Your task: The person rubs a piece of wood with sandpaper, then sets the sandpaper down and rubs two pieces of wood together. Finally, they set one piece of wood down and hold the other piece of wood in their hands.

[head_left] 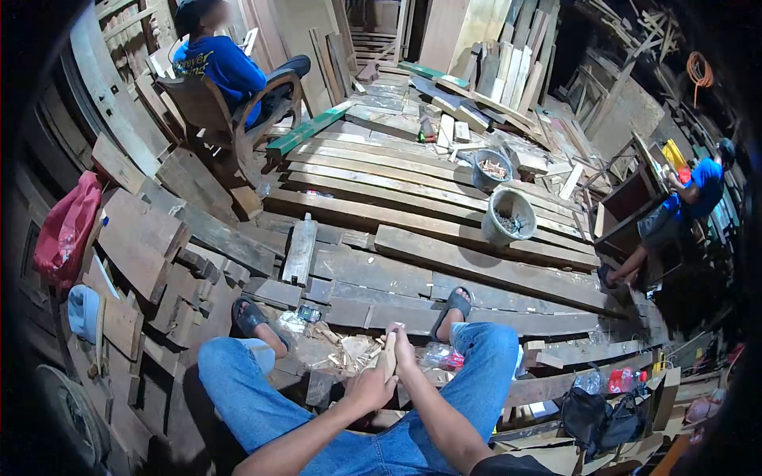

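Note:
Between my knees I hold a short, pale piece of wood [390, 356] tilted upward. My left hand [370, 390] is closed round its lower end. Higher up, my right hand [404, 349] is closed against the wood's right side and top; whether it also grips a small tool is hidden. Just beyond my hands, wood scraps and shavings [355, 347] lie on the floor between my sandalled feet. Beside my right leg is a clear plastic bottle [438, 357] with a red label.
Long planks [476, 258] cross the floor ahead, with two buckets [510, 226] of small pieces on them. A person [226, 70] sits in a wooden chair at back left; another person [694, 190] works at right. A black bag [599, 419] lies at lower right.

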Action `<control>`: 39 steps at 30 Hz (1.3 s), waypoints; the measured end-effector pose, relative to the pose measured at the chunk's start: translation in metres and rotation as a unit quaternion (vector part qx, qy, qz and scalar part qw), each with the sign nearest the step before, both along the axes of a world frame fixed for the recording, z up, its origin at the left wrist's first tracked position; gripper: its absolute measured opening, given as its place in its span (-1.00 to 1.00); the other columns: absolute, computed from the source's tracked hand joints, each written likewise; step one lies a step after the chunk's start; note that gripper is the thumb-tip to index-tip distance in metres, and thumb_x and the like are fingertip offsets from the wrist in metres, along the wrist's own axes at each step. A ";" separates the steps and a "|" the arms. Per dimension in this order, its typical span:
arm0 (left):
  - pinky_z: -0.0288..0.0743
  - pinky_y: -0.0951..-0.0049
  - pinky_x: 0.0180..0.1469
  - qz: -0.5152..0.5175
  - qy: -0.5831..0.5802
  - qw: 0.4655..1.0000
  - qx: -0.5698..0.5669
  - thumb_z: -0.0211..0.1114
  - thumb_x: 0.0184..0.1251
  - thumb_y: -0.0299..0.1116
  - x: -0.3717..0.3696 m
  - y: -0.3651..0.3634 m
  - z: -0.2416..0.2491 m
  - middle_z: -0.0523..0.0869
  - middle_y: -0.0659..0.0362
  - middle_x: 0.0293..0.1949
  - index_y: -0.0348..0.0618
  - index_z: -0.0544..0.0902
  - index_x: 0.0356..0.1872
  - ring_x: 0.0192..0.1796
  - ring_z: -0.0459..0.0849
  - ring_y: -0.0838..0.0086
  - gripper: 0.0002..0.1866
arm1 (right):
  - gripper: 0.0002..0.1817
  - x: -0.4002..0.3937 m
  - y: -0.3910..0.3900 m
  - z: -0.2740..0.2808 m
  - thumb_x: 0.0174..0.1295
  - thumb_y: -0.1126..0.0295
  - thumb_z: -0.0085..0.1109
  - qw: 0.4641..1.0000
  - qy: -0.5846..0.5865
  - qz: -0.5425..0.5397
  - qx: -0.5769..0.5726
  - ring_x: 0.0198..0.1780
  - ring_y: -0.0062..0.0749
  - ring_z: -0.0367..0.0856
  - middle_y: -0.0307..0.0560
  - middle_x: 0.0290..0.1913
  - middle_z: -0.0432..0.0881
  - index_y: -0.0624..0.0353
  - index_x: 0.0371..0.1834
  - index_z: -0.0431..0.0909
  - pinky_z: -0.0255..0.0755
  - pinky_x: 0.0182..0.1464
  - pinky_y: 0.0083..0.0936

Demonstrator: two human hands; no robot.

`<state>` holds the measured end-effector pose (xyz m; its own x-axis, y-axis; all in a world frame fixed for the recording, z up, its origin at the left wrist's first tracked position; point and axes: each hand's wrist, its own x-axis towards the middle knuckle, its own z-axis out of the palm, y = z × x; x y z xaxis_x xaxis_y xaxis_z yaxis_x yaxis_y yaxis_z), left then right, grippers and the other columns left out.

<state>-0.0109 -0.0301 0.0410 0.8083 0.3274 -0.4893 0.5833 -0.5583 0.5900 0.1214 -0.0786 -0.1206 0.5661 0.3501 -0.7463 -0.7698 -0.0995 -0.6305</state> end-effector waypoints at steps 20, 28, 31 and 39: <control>0.54 -0.12 0.19 0.004 -0.021 0.988 -0.152 0.21 0.37 -0.29 -0.001 -0.004 0.007 0.63 -0.45 0.10 -0.38 0.39 0.31 0.13 0.67 -0.28 -0.45 | 0.01 -0.001 -0.009 0.014 0.22 -0.47 0.05 0.944 -0.076 -0.077 -0.312 0.33 0.03 0.57 0.34 0.31 0.60 0.34 0.32 0.59 0.38 0.35 -0.14; 0.55 -0.11 0.21 0.052 -0.090 0.982 -0.158 0.20 0.41 -0.28 0.001 0.000 -0.027 0.63 -0.50 0.07 -0.37 -0.10 0.54 0.11 0.69 -0.31 -0.15 | -0.31 0.005 -0.001 -0.012 0.45 -0.44 -0.18 0.985 0.034 -0.014 0.166 -0.36 -0.34 0.66 -0.08 -0.35 0.70 -0.03 -0.15 0.62 0.55 -0.32 -0.39; 0.50 -0.13 0.27 0.031 -0.077 0.984 -0.158 0.17 0.40 -0.29 0.003 0.001 -0.011 0.53 -0.58 0.17 -0.43 -0.16 0.56 0.21 0.61 -0.36 -0.11 | -0.30 0.007 -0.002 -0.005 0.46 -0.44 -0.20 0.974 0.089 -0.017 0.206 -0.40 -0.31 0.66 -0.07 -0.36 0.70 -0.02 -0.10 0.60 0.56 -0.35 -0.39; 0.43 -0.05 0.40 0.039 -0.083 0.977 -0.191 0.14 0.33 -0.39 0.005 0.002 -0.007 0.39 -0.64 0.31 -0.30 -0.34 0.63 0.33 0.54 -0.35 0.00 | -0.25 0.005 -0.003 -0.015 0.55 -0.34 -0.30 0.966 0.100 -0.016 0.239 -0.26 -0.22 0.72 -0.01 -0.16 0.76 0.15 0.19 0.55 0.63 -0.29 -0.36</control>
